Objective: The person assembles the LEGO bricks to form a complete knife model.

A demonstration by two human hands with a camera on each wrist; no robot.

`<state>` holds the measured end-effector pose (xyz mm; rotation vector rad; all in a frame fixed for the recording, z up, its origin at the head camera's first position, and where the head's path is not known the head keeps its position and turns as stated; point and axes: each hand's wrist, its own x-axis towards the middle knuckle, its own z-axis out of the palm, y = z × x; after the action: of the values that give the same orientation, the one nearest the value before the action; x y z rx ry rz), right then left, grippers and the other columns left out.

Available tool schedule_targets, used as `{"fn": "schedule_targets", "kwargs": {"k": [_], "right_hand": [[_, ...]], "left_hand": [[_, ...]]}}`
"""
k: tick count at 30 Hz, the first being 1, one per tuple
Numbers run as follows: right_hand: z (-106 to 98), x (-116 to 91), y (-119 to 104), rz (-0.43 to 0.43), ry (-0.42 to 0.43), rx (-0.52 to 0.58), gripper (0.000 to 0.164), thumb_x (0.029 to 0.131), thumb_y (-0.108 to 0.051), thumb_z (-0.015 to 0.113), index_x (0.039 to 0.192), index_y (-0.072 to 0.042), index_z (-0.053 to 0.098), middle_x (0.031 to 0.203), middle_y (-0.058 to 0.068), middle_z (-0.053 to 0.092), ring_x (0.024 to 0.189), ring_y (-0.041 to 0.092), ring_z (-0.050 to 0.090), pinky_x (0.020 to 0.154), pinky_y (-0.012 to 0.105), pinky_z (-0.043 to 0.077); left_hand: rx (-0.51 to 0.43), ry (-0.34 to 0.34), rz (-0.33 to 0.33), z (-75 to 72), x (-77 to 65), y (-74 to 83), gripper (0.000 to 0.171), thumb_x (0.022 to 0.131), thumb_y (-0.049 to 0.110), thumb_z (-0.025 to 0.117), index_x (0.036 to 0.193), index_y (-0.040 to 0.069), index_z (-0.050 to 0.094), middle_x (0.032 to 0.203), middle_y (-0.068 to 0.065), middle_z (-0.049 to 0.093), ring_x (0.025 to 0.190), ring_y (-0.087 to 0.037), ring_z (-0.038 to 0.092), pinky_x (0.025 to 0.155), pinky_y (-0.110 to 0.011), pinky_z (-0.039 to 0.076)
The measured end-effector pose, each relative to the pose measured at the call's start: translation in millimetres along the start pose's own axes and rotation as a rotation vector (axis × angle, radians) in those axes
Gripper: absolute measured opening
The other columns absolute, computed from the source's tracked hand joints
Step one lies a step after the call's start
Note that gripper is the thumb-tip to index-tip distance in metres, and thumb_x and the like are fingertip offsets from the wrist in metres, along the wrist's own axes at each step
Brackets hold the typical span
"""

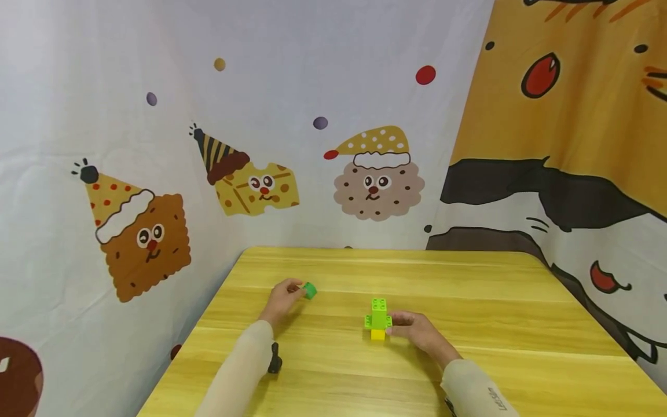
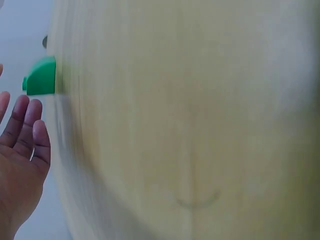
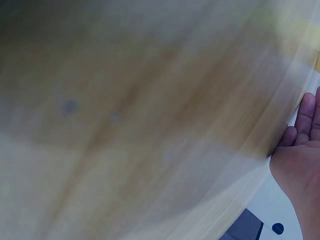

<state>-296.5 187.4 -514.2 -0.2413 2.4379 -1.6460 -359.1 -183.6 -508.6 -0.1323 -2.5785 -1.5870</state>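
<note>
In the head view a green brick with a curved side sits on the left part of the table. My left hand reaches to it, fingertips right at its near left side. The left wrist view shows that curved brick on the tabletop, just beyond the extended fingers. Further right stands an upright build of light green bricks on a yellow brick, with a small stud piece out to each side. My right hand pinches its right side piece between thumb and fingers.
The wood-grain table has rounded far corners. A cartoon-printed cloth hangs behind it and along both sides. A small black object is beside my left sleeve.
</note>
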Motion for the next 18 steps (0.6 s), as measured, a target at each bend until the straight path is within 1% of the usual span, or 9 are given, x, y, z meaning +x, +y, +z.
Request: {"fn": "schedule_targets", "kwargs": {"k": [2,4,5,8,11,18], "right_hand": [[0.0,1.1,1.1,0.001,-0.004,0.005,0.053,0.084,-0.030,0.080,0.129,-0.005,0.065,0.122,0.009,0.066,0.112,0.026,0.059,0.099,0.052,0.043],[-0.1,1.6,1.6,-0.001,-0.006,0.008,0.054,0.084,-0.030,0.080,0.129,-0.005,0.065,0.122,0.009,0.066,0.112,0.026,0.060,0.099,0.052,0.043],[-0.1,1.8,1.7,-0.002,-0.006,0.006,0.054,0.084,-0.030,0.080,0.129,-0.005,0.065,0.121,0.009,0.066,0.111,0.026,0.060,0.099,0.052,0.043],[0.0,1.4,0.9,-0.003,-0.008,0.008,0.052,0.085,-0.029,0.080,0.128,-0.004,0.065,0.120,0.008,0.066,0.110,0.025,0.060,0.098,0.051,0.043],[0.4,0.0,-0.9,0.001,-0.005,0.011,0.051,0.085,-0.027,0.080,0.128,-0.004,0.065,0.120,0.008,0.066,0.110,0.025,0.060,0.098,0.051,0.043],[0.7,-2.1,-2.5,-0.004,-0.004,0.018,0.049,0.085,-0.025,0.080,0.126,-0.003,0.066,0.118,0.008,0.067,0.110,0.026,0.060,0.097,0.051,0.044]], "left_hand": [[0.009,0.024,-0.008,-2.2,1.3,-0.9,0.036,0.097,0.017,0.066,0.129,0.000,0.060,0.109,-0.011,0.062,0.101,-0.026,0.058,0.083,-0.041,0.051],[0.019,0.024,-0.014,-4.1,2.1,-1.6,0.040,0.097,0.017,0.066,0.132,-0.001,0.058,0.113,-0.014,0.062,0.105,-0.028,0.057,0.085,-0.042,0.051],[0.022,0.019,-0.025,-4.7,2.1,-1.7,0.042,0.097,0.018,0.066,0.133,-0.001,0.057,0.114,-0.014,0.061,0.107,-0.029,0.057,0.086,-0.043,0.050],[0.034,-0.002,-0.026,-4.3,2.5,-2.3,0.045,0.097,0.018,0.067,0.135,-0.001,0.055,0.117,-0.015,0.061,0.108,-0.030,0.057,0.087,-0.044,0.050],[0.027,-0.027,-0.024,-2.3,2.8,-3.0,0.046,0.096,0.019,0.067,0.136,0.000,0.054,0.118,-0.016,0.061,0.108,-0.030,0.057,0.086,-0.044,0.050],[0.026,-0.073,-0.018,3.2,-0.5,0.0,0.044,0.095,0.021,0.069,0.134,0.004,0.058,0.116,-0.012,0.064,0.109,-0.030,0.059,0.090,-0.047,0.050]]}}
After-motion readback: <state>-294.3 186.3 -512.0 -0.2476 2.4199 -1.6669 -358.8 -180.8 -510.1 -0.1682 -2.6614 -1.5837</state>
